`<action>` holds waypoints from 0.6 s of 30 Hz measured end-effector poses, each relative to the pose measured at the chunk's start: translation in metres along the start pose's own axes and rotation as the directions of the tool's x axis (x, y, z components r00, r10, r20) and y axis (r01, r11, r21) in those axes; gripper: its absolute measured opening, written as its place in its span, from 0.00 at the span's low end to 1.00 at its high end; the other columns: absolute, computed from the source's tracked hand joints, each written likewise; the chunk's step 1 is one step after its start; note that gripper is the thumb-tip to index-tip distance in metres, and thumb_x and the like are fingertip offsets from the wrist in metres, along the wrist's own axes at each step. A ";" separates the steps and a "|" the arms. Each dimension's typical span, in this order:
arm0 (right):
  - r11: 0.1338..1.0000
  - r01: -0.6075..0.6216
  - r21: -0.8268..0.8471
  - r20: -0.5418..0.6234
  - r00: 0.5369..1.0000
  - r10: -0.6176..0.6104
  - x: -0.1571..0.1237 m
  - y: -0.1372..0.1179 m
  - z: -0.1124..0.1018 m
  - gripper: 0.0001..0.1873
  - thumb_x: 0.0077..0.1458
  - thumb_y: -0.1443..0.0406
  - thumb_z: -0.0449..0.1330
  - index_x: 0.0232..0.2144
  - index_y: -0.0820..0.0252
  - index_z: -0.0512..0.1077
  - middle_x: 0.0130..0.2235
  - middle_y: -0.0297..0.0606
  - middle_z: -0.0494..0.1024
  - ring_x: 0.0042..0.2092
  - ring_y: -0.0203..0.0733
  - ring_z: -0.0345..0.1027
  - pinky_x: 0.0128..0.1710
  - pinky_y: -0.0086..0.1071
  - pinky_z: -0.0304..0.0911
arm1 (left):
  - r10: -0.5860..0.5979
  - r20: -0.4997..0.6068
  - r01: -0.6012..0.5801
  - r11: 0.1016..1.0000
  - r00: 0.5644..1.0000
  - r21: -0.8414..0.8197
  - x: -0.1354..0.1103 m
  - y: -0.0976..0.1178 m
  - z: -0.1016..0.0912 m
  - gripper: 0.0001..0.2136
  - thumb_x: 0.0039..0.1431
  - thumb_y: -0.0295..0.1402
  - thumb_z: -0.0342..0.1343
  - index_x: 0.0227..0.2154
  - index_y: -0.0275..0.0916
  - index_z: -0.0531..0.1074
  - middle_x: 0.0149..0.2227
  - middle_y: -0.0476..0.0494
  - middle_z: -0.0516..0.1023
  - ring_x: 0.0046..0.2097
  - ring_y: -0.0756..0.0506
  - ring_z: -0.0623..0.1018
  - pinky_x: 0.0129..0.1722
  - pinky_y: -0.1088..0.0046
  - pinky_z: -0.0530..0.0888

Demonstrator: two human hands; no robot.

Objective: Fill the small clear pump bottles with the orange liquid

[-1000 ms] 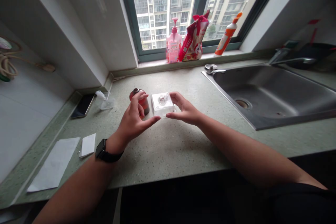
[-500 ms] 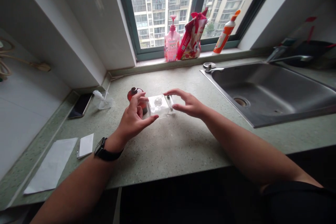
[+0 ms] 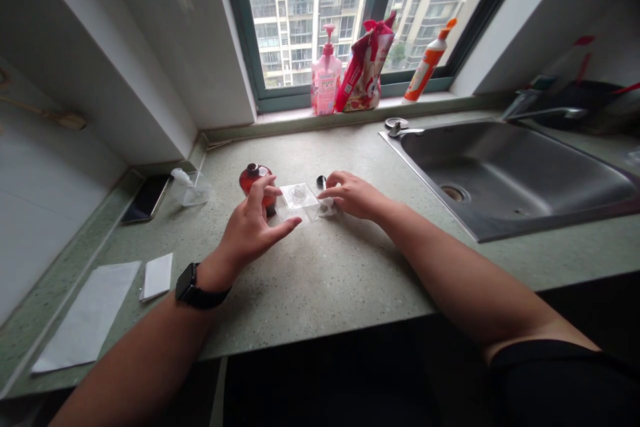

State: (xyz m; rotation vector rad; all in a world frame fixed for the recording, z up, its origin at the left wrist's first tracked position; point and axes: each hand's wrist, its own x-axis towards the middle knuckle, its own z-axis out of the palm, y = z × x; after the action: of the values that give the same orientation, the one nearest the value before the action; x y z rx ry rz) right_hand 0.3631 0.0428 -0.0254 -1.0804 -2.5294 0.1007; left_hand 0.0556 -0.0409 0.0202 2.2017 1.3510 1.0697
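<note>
A clear square container [image 3: 299, 197] with a round threaded neck stands on the counter between my hands. My left hand [image 3: 250, 223] is open beside its left side, thumb and fingers spread; whether a fingertip touches it I cannot tell. Behind those fingers is a reddish-brown bottle [image 3: 253, 175] with a dark neck. My right hand [image 3: 356, 195] has its fingers bent and drawn together at a small black-tipped piece [image 3: 321, 181] right of the container. Clear plastic [image 3: 327, 208] shows below the fingers; its shape is partly hidden.
At left lie a phone [image 3: 147, 199], a clear plastic cup-like piece [image 3: 193, 188], a white sheet [image 3: 87, 317] and a small white packet [image 3: 157, 275]. A steel sink [image 3: 530, 173] is at right. A pink pump bottle [image 3: 326, 83], red bag [image 3: 367, 67] and orange-white bottle [image 3: 426, 70] line the sill.
My right hand has left the clear container's right edge and its fingers have closed in at the black-tipped piece. My left hand keeps its spread pose. The view has shifted slightly.
</note>
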 end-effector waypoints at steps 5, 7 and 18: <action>1.000 -0.017 -0.001 -0.151 0.988 0.017 0.000 0.005 -0.010 0.17 0.62 0.72 0.67 0.48 0.48 0.85 0.49 0.41 0.83 0.51 0.50 0.76 0.56 0.48 0.72 | -0.021 -0.005 0.021 1.000 1.000 0.010 0.000 0.000 -0.001 0.40 0.59 0.48 0.74 0.69 0.47 0.62 0.54 0.41 0.83 0.35 0.48 0.80 0.39 0.67 0.81; 0.994 -0.047 0.099 -0.268 0.961 0.072 0.000 0.007 -0.015 0.13 0.64 0.69 0.66 0.48 0.49 0.84 0.48 0.41 0.83 0.50 0.50 0.77 0.56 0.49 0.72 | -0.022 -0.005 0.022 1.000 1.000 0.008 0.000 0.001 -0.001 0.40 0.59 0.49 0.73 0.69 0.47 0.61 0.55 0.41 0.82 0.34 0.49 0.78 0.37 0.68 0.80; 0.322 0.019 0.946 -0.189 0.842 0.505 0.009 -0.028 -0.029 0.24 0.52 0.48 0.76 0.47 0.48 0.80 0.51 0.37 0.84 0.54 0.48 0.77 0.61 0.48 0.72 | 0.000 0.047 0.000 1.000 0.999 0.007 -0.001 0.005 0.002 0.38 0.59 0.49 0.74 0.67 0.47 0.63 0.53 0.42 0.83 0.34 0.48 0.78 0.35 0.69 0.78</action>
State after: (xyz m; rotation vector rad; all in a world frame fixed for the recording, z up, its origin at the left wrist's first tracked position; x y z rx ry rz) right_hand 0.3493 0.0270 0.0106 -0.7985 -1.3528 1.1111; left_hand 0.0593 -0.0436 0.0217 2.2172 1.3367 1.0089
